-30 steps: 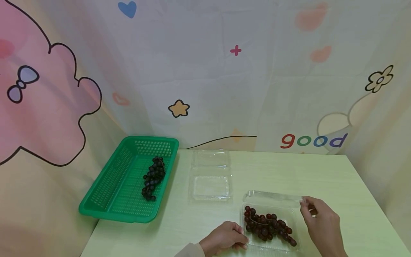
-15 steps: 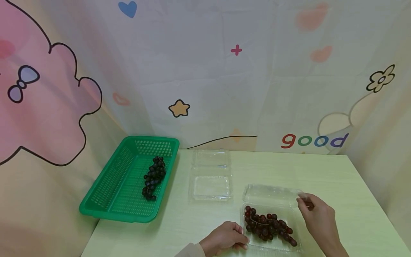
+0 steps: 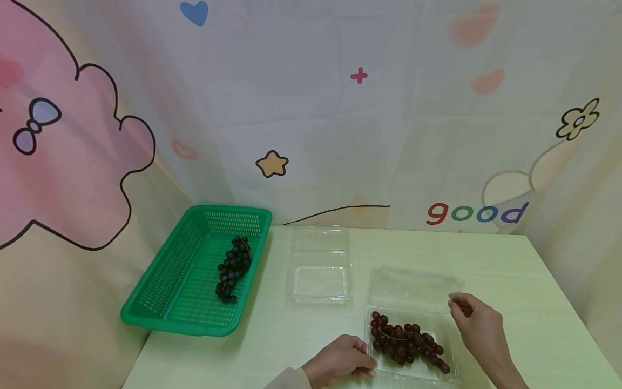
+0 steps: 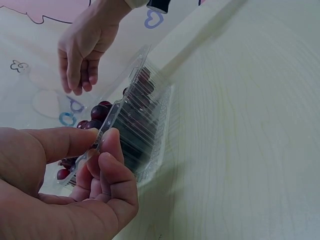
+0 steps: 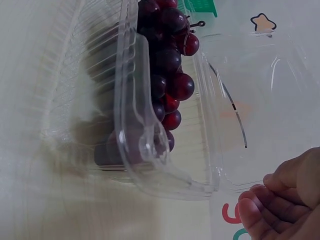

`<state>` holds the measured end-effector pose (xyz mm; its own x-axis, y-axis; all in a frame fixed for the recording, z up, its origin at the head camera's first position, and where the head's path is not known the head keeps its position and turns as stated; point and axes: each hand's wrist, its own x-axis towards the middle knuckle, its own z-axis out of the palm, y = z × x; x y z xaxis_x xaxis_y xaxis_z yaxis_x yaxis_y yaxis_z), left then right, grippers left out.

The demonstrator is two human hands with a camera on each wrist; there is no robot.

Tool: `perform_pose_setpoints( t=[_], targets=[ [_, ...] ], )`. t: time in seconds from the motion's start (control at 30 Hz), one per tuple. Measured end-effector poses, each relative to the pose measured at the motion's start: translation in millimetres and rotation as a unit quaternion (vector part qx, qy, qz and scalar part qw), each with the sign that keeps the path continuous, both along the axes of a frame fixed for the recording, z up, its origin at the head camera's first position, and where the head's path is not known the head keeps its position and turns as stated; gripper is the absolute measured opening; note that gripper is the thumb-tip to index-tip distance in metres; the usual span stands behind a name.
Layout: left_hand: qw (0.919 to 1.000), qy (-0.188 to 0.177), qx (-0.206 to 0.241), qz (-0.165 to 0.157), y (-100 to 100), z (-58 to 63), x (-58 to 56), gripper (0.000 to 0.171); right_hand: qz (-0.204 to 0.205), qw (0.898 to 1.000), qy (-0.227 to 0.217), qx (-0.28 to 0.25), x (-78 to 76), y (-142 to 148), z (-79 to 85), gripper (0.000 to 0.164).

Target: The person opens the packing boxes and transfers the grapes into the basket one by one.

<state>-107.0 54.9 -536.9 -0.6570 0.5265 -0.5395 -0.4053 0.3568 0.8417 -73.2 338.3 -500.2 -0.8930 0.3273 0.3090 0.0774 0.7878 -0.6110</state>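
A bunch of dark red grapes (image 3: 408,343) lies in the base of a clear plastic clamshell container (image 3: 449,373). My left hand (image 3: 340,356) pinches the base's left rim between thumb and fingers, as the left wrist view shows closely. The container's clear lid (image 3: 413,286) stands swung back behind the base. By the lid's right end hovers my right hand (image 3: 483,329). Its fingers are loosely bent, the thumb (image 5: 287,175) very near the lid's edge, and nothing shows between them.
A second clear clamshell (image 3: 319,283) lies unfolded farther back on the pale table (image 3: 500,265). To the left, a green basket (image 3: 182,327) holds a bunch of black grapes (image 3: 233,273). A printed curtain (image 3: 316,108) hangs behind the table.
The lid has swung farther back, away from the base. My right hand has moved slightly left and appears to have let go of the lid's corner. My left hand stays put.
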Motion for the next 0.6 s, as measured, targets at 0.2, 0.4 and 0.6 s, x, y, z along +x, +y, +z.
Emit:
perform_pose_setpoints(
  t=[0.2, 0.4, 0.6],
  targets=[
    [1.0000, 0.001, -0.002, 0.004, 0.7, 1.4, 0.7, 0.016, 0.003, 1.000, -0.009, -0.005, -2.1, 2.6, -4.4, 0.009],
    [1.0000, 0.004, -0.005, 0.004, 1.2, 2.2, 1.1, 0.017, 0.007, 1.000, -0.023, -0.015, -6.2, 5.2, -7.8, 0.012],
    [1.0000, 0.005, -0.003, 0.004, 1.1, 1.9, 1.2, 0.017, 0.012, 0.999, -0.033, -0.021, -8.0, 6.0, -10.2, 0.012]
  ],
)
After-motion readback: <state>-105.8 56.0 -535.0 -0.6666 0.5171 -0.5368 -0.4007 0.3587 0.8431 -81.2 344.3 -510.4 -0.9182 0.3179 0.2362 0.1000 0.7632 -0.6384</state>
